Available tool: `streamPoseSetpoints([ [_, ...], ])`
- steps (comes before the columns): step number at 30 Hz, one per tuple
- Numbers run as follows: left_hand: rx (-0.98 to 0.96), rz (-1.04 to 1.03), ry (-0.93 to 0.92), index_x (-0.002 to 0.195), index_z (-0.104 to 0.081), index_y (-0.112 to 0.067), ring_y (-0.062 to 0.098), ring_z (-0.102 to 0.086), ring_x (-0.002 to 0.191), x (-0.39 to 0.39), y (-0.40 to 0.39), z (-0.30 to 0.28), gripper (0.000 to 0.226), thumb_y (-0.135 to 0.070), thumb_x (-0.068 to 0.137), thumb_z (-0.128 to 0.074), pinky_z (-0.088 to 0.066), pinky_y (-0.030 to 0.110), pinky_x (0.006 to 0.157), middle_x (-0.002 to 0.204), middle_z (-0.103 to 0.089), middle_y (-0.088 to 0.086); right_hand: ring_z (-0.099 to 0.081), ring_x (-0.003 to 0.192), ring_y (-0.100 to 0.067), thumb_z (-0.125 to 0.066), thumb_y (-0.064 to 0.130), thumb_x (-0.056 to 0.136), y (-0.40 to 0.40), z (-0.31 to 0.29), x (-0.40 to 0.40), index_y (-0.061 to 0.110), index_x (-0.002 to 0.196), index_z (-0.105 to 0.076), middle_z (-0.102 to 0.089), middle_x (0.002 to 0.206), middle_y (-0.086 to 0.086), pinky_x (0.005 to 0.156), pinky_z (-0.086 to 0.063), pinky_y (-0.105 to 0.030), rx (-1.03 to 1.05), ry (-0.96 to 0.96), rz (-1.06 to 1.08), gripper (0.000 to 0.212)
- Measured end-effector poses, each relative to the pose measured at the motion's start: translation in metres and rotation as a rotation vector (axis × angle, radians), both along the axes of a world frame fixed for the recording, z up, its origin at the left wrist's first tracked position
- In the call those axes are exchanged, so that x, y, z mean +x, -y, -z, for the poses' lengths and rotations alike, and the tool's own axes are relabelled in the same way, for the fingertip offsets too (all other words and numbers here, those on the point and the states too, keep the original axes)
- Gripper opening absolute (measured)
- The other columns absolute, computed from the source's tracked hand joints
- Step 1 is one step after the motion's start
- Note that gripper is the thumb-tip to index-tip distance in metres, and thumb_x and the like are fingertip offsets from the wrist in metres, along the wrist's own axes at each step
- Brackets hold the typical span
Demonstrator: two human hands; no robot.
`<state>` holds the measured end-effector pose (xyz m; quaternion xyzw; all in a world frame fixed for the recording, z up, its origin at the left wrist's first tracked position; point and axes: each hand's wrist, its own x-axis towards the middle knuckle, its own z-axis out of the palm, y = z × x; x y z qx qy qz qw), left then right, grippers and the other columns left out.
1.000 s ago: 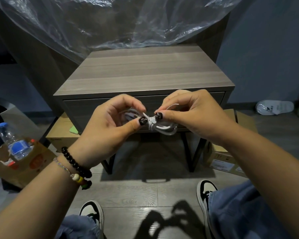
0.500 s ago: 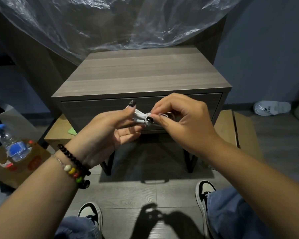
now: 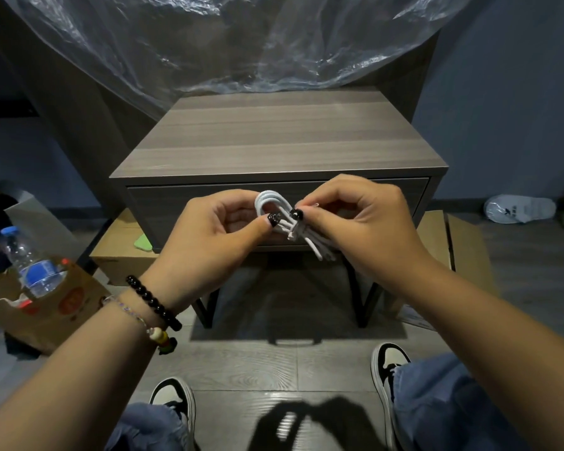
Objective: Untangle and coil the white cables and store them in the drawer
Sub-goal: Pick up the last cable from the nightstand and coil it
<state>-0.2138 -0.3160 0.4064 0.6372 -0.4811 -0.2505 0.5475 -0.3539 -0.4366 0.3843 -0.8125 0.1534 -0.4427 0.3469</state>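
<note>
Cable bundle [image 3: 275, 211], white, folded into a short hank, sits in mid-air between our two hands, directly in front of the closed drawer [image 3: 209, 203] of the grey nightstand [image 3: 274, 141]. Far left on the floor we note a water bottle [image 3: 30, 265] standing in a torn cardboard box [image 3: 62, 304]. Our left hand [image 3: 215, 236] grasps the looped end, thumb pressed across the strands and fingers curled behind. Loops arc up on that side; the bundle's long axis slopes down toward the right, where loose tails and a plug end [image 3: 323, 252] hang out below. Our right hand [image 3: 362, 222] pinches the bundle at its waist, thumb and forefinger clenched on what looks like a thin strand or tie, too small to be sure. Both hands are about equally near the drawer front, which lies just behind the cable. We judge one hand must let go to pull the drawer. A white slipper [image 3: 518, 208] lies far right.
</note>
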Motion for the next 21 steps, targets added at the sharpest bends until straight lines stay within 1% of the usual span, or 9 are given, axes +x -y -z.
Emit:
streamPoseSetpoints([
  [3,-0.041,0.022,0.083,0.099,-0.066,-0.013,0.007,-0.069,0.089,-0.002,0.001,0.0,0.027,0.009,0.085,-0.059,-0.052,0.014,0.079,0.098,-0.071,0.002,-0.064,0.06,-0.012,-0.075,0.003,0.078,-0.002,-0.005,0.0,0.007,0.079,-0.076,-0.07,0.075,-0.005,0.06,-0.053,-0.029,0.219,-0.025,-0.014,0.004],
  [6,-0.061,0.03,0.111,0.097,-0.064,-0.01,0.004,-0.068,0.086,-0.001,0.003,0.003,0.029,0.015,0.084,-0.056,-0.051,0.013,0.078,0.097,-0.071,0.002,-0.066,0.064,-0.019,-0.076,0.003,0.077,-0.004,-0.009,-0.001,0.006,0.079,-0.075,-0.073,0.074,-0.01,0.065,-0.055,-0.034,0.328,-0.054,-0.022,0.004],
  [8,-0.081,0.037,0.116,0.097,-0.063,-0.005,0.006,-0.069,0.086,0.001,0.004,0.005,0.027,0.018,0.083,-0.055,-0.051,0.014,0.079,0.095,-0.07,0.004,-0.067,0.069,-0.019,-0.075,0.003,0.077,-0.003,-0.013,-0.004,0.004,0.081,-0.075,-0.073,0.077,-0.013,0.07,-0.057,-0.032,0.42,-0.089,-0.069,0.004],
  [10,-0.108,0.048,0.112,0.095,-0.062,-0.001,0.009,-0.069,0.087,0.002,0.004,0.007,0.025,0.019,0.082,-0.055,-0.053,0.019,0.081,0.094,-0.07,0.006,-0.067,0.071,-0.017,-0.075,0.003,0.076,0.001,-0.015,-0.007,0.003,0.081,-0.073,-0.073,0.079,-0.012,0.072,-0.057,-0.03,0.548,-0.161,-0.15,0.006],
  [13,-0.135,0.061,0.132,0.094,-0.063,0.001,0.012,-0.07,0.086,-0.001,0.003,0.008,0.023,0.019,0.082,-0.057,-0.057,0.028,0.083,0.098,-0.067,0.008,-0.066,0.071,-0.012,-0.076,0.011,0.065,0.008,-0.017,-0.013,0.007,0.077,-0.072,-0.071,0.077,-0.008,0.067,-0.054,-0.023,0.707,-0.282,-0.285,0.013],
  [16,-0.164,0.095,0.104,0.094,-0.064,0.002,0.016,-0.071,0.083,-0.002,0.004,0.008,0.025,0.022,0.081,-0.057,-0.057,0.025,0.077,0.094,-0.065,0.01,-0.067,0.074,-0.013,-0.074,0.01,0.059,0.014,-0.02,-0.017,0.007,0.075,-0.07,-0.07,0.078,-0.008,0.07,-0.055,-0.021,0.835,-0.293,-0.357,0.016],
  [18,-0.197,0.103,0.142,0.091,-0.066,-0.002,0.021,-0.071,0.085,-0.003,0.007,0.007,0.028,0.023,0.079,-0.058,-0.057,0.028,0.08,0.093,-0.064,0.015,-0.067,0.075,-0.012,-0.075,0.008,0.058,0.015,-0.019,-0.017,0.008,0.075,-0.069,-0.07,0.077,-0.005,0.071,-0.056,-0.021,0.894,-0.308,-0.391,0.018],
  [19,-0.214,0.106,0.169,0.09,-0.068,-0.003,0.023,-0.071,0.087,-0.003,0.008,0.007,0.029,0.023,0.078,-0.06,-0.057,0.03,0.082,0.093,-0.064,0.018,-0.067,0.073,-0.009,-0.075,0.007,0.058,0.014,-0.018,-0.017,0.008,0.076,-0.068,-0.07,0.075,-0.003,0.069,-0.056,-0.019,0.912,-0.324,-0.399,0.02],
  [21,-0.24,0.114,0.188,0.091,-0.069,-0.002,0.021,-0.07,0.089,-0.004,0.011,0.006,0.026,0.019,0.076,-0.065,-0.056,0.03,0.085,0.092,-0.062,0.025,-0.064,0.065,-0.005,-0.076,0.003,0.061,0.012,-0.015,-0.015,0.005,0.083,-0.066,-0.068,0.072,-0.001,0.057,-0.05,-0.015,0.931,-0.349,-0.385,0.023],
])
